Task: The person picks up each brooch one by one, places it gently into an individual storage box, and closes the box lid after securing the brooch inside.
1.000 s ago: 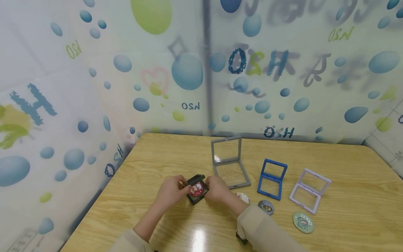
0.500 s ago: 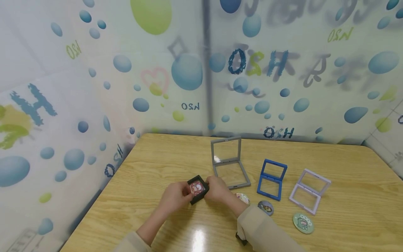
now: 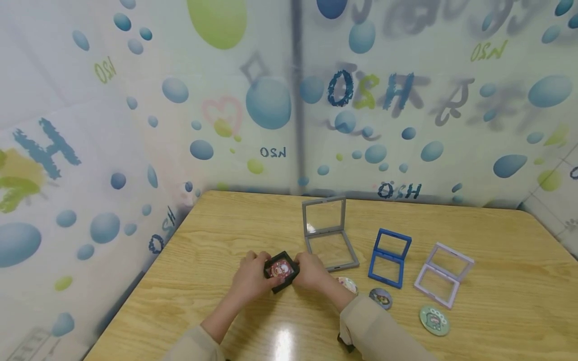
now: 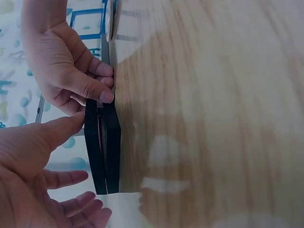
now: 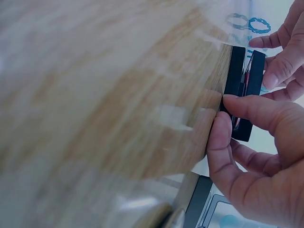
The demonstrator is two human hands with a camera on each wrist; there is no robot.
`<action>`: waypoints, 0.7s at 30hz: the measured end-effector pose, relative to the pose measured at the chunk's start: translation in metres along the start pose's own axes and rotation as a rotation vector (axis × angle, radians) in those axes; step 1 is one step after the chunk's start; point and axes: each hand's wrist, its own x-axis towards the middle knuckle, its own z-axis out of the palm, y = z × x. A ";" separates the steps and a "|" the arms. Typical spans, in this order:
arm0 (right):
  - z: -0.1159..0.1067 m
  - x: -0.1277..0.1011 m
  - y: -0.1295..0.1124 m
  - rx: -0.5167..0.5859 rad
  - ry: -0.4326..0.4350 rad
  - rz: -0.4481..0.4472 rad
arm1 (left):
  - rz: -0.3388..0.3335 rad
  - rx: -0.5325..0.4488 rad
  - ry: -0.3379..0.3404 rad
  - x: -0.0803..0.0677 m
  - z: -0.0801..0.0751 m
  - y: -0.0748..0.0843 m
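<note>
A small black display frame (image 3: 289, 281) with a clear window stands low on the table, a red round badge (image 3: 281, 269) with a cartoon figure inside it. In the left wrist view the frame's two halves lie almost together, with a thin gap showing the badge's edge. My right hand (image 3: 310, 271) pinches one corner of the frame between thumb and fingers. At the opposite side, my left hand (image 3: 250, 278) touches the lid with its outstretched thumb. The left hand's other fingers (image 4: 66, 178) extend loosely apart from the frame.
Unfolded frames in grey (image 3: 354, 250), blue (image 3: 387, 280) and lilac (image 3: 422, 288) stand to the right. Near them lie a pale badge (image 3: 348, 285), a grey-blue badge (image 3: 381, 298) and a green badge (image 3: 434, 321). A dark object (image 3: 345, 343) shows by the right sleeve.
The black frame's raised lid has come down over the red badge. My left hand has shifted round the frame's left side, its thumb on the lid. My right hand keeps its place.
</note>
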 end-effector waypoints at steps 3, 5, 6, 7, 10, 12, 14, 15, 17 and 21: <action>0.000 0.000 0.000 -0.002 0.003 -0.003 | 0.010 0.024 -0.016 0.002 -0.001 0.000; 0.000 0.000 0.000 -0.010 0.008 -0.009 | 0.014 0.038 -0.035 0.002 -0.002 0.000; 0.000 0.000 0.000 -0.010 0.007 -0.010 | 0.014 0.039 -0.046 0.003 -0.003 0.000; -0.001 0.000 0.000 -0.010 0.008 -0.010 | 0.014 0.041 -0.056 0.003 -0.003 0.000; 0.000 0.000 -0.001 -0.007 0.008 -0.008 | 0.006 0.048 -0.077 0.005 -0.002 -0.001; 0.000 0.001 -0.001 -0.001 0.008 -0.006 | -0.001 0.055 -0.085 0.005 -0.002 -0.001; 0.000 0.001 -0.001 0.002 0.008 -0.006 | -0.008 0.068 -0.088 0.006 -0.001 -0.002; 0.000 0.001 -0.001 0.002 0.008 -0.006 | -0.010 0.073 -0.089 0.006 -0.001 -0.002; 0.000 0.000 -0.001 0.003 0.007 -0.010 | -0.010 0.082 -0.086 0.006 0.000 -0.002; 0.000 0.000 -0.001 0.006 0.004 -0.010 | 0.000 0.117 -0.074 0.007 0.002 -0.002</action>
